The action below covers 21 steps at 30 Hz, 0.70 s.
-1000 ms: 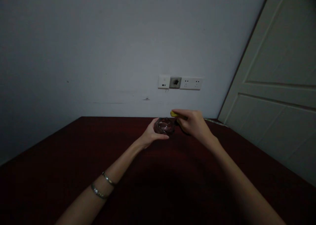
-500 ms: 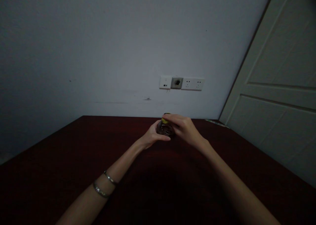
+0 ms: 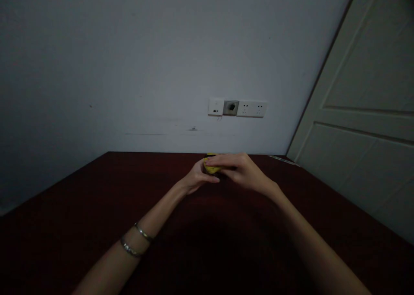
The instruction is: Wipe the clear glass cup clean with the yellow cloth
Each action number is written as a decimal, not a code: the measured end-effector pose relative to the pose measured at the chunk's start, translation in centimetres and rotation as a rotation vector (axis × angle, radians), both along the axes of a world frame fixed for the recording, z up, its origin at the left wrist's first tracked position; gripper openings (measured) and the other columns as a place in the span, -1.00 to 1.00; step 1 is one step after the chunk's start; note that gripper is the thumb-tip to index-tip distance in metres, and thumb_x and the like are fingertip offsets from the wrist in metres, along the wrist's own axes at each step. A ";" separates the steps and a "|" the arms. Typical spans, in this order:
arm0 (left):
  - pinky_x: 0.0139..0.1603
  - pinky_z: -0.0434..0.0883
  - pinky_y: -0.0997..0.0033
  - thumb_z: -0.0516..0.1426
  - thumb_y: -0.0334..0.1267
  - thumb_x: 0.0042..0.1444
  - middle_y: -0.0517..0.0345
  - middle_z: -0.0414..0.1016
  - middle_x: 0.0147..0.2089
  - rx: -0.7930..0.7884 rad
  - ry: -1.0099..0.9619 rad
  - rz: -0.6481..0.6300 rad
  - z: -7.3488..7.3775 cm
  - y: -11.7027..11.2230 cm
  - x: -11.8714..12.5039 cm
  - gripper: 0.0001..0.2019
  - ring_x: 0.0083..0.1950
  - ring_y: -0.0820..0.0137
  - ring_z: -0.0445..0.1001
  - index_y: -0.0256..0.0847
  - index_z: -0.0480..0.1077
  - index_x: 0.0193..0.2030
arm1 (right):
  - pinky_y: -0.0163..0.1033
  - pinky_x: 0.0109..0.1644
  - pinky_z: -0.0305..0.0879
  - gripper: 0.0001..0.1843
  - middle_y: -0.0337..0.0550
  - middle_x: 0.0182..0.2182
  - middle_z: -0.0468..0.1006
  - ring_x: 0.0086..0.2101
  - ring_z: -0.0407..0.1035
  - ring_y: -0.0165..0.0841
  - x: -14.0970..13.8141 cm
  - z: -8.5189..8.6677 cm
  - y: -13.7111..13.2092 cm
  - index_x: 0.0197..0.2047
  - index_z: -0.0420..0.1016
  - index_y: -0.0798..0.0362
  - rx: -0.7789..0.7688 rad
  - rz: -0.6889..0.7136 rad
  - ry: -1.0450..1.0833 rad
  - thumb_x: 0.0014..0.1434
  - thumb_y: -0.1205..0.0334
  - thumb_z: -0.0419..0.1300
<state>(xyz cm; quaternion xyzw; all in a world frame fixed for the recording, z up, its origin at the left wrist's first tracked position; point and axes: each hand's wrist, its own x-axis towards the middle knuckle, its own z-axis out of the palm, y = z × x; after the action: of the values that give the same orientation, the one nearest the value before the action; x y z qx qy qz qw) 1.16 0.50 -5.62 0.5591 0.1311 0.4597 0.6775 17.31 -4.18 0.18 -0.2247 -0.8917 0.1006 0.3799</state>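
Near the far side of the dark red table (image 3: 97, 191), my two hands meet over a small object. My left hand (image 3: 198, 176) is curled around a dark, see-through glass vessel, now mostly hidden behind what my right hand holds. Between the fingers of my right hand (image 3: 241, 170) is a yellow sponge (image 3: 211, 169) with a dark part on top. It is pressed against the near side of the glass vessel. The vessel's exact kind cannot be made out.
A pale wall (image 3: 155, 70) rises behind the table, with a row of sockets (image 3: 252, 108) on it. A white panelled door (image 3: 365, 157) stands at the right. A thin flat strip (image 3: 284, 160) lies at the table's far right corner.
My right hand has moved the sponge left and down across the glass vessel, so that more yellow shows and the glass is largely covered. My left hand has shifted slightly left.
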 end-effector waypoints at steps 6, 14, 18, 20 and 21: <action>-0.09 0.35 0.45 0.31 -0.61 -0.46 0.06 0.53 -0.11 -0.039 0.012 -0.057 -0.3 0.4 -0.9 -0.39 -0.11 0.36 0.47 -0.28 0.44 -0.11 | -0.17 0.10 0.38 -0.70 -0.15 -0.08 0.61 -0.05 0.49 -0.32 1.8 1.2 -0.7 -0.04 0.56 -0.03 -0.199 0.040 -0.089 0.17 0.39 0.18; 0.09 0.33 0.04 0.30 -0.57 -0.41 -0.06 0.53 -0.05 -0.031 0.027 -0.339 -0.7 0.5 -1.3 -0.28 -0.08 0.14 0.54 -0.26 0.34 0.04 | -0.16 0.01 0.45 -0.73 -0.15 -0.13 0.63 -0.14 0.53 -0.28 3.0 1.4 -0.1 -0.07 0.58 0.00 -0.066 -0.247 0.248 0.15 0.33 0.20; 0.05 0.36 -0.01 0.25 -0.50 -0.34 -0.06 0.56 -0.11 -0.023 -0.022 -0.414 -0.5 0.2 -1.3 -0.40 -0.07 0.08 0.53 -0.28 0.38 -0.02 | -0.03 0.15 0.35 -0.66 -0.12 0.02 0.55 0.03 0.43 -0.27 1.7 0.1 0.9 0.02 0.52 -0.06 0.150 -0.224 0.249 0.21 0.36 0.13; -0.05 0.42 0.04 0.23 -0.48 -0.31 -0.07 0.57 -0.18 -0.016 -0.010 -0.396 -0.4 0.2 -1.5 -0.45 -0.12 0.08 0.55 -0.29 0.40 -0.04 | 0.03 0.20 0.29 -0.62 -0.12 0.13 0.45 0.12 0.35 -0.28 1.0 -0.5 1.3 0.10 0.44 -0.10 0.135 -0.140 0.136 0.24 0.37 0.10; -0.10 0.43 0.07 0.23 -0.47 -0.30 -0.07 0.58 -0.21 -0.016 -0.004 -0.381 -0.4 0.2 -1.6 -0.48 -0.15 0.08 0.56 -0.30 0.41 -0.06 | 0.04 0.21 0.28 -0.60 -0.13 0.13 0.44 0.13 0.33 -0.29 0.7 -0.8 1.4 0.12 0.42 -0.11 0.129 -0.108 0.103 0.25 0.37 0.09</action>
<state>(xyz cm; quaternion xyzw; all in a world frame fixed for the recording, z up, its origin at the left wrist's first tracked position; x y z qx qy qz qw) -0.42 0.73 -6.04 0.5676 0.0248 0.3231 0.7569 18.01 -2.75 -0.63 -0.2421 -0.8621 0.0341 0.4439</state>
